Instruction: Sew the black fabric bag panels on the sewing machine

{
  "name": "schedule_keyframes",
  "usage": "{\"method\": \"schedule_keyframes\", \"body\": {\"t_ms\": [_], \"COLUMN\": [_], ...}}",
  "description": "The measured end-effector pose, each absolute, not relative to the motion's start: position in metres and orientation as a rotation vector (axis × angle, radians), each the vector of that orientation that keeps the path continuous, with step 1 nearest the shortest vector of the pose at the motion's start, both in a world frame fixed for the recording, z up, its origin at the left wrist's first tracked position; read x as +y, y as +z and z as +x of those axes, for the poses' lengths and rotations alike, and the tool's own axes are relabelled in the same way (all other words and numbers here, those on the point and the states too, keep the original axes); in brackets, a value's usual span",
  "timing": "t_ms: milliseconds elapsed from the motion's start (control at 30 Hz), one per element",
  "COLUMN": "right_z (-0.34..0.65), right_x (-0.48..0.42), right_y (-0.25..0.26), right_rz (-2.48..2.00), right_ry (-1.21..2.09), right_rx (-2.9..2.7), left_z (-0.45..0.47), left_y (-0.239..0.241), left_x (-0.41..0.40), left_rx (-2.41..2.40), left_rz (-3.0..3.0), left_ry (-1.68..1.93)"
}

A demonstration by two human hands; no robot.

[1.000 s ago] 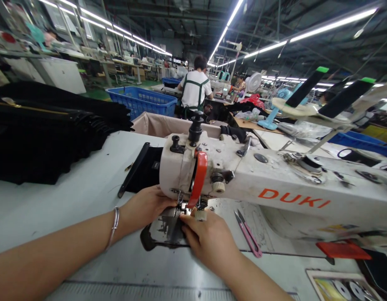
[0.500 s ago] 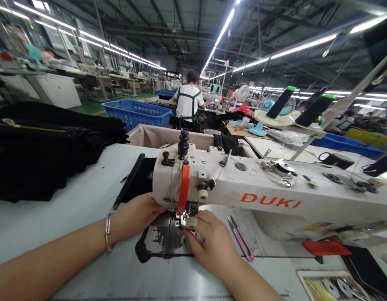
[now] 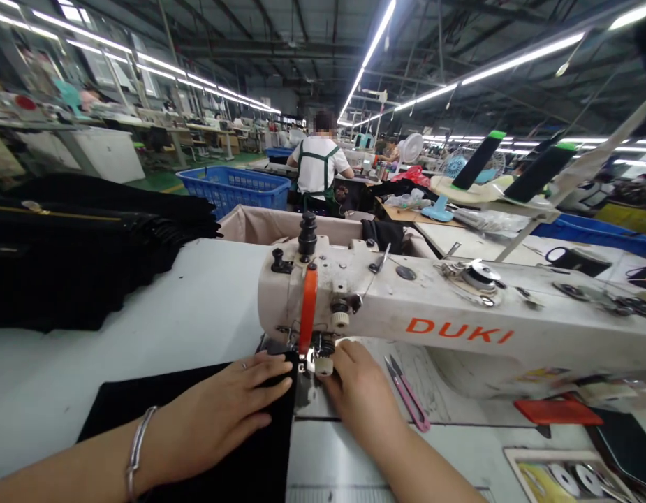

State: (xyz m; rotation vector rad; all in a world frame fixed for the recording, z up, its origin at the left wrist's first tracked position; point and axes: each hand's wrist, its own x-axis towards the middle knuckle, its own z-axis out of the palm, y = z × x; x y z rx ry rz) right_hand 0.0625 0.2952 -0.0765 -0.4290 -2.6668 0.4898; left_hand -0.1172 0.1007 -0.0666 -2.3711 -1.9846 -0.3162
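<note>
A white sewing machine (image 3: 364,293) with an orange guard stands in front of me. Flat on the table left of its needle lies a black fabric piece (image 3: 260,461), its right edge close to the presser foot (image 3: 302,365). My left hand (image 3: 223,412) rests palm down on this fabric, fingers stretched toward the foot. On the other side of the foot, my right hand (image 3: 362,388) is bent in close behind the needle area. Its fingertips are partly hidden by the machine head, so I cannot see whether they hold anything.
Pink thread snips (image 3: 409,395) lie right of my right hand. A stack of black fabric (image 3: 65,258) sits at the left. Near the front right are a tray of bobbins (image 3: 574,475) and a red object (image 3: 558,412). Behind are a blue basket (image 3: 236,192) and a seated person (image 3: 317,168).
The black fabric that lay behind the machine head now lies in front, left of the needle. My left hand has moved from beside the head onto it and flattened. My right hand stays near the foot.
</note>
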Motion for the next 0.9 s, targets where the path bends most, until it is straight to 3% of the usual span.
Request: {"method": "schedule_keyframes", "body": {"t_ms": [133,267,500,733,900], "right_z": [0.065,0.072,0.068,0.114,0.129], "right_x": [0.286,0.276,0.274,0.221,0.194], "right_y": [-0.081,-0.078,-0.076,-0.063,-0.086], "right_rz": [-0.126,0.263,0.127,-0.371,-0.513], "right_ry": [0.299,0.415,0.494,1.126,1.03], "right_rx": [-2.678,-2.695,-2.707,-2.539,-2.502], "left_z": [-0.108,-0.109,-0.134,-0.096,-0.051], "left_y": [-0.079,-0.083,-0.081,-0.07,-0.076], "left_x": [0.095,0.095,0.116,0.068,0.038], "left_rx": [-2.005,-2.031,-2.046,-2.036,-1.877], "left_rz": [-2.27,-2.27,-2.366,-2.364,-2.261], "left_ry": [-0.439,-0.435,-0.471,-0.301,-0.393]}}
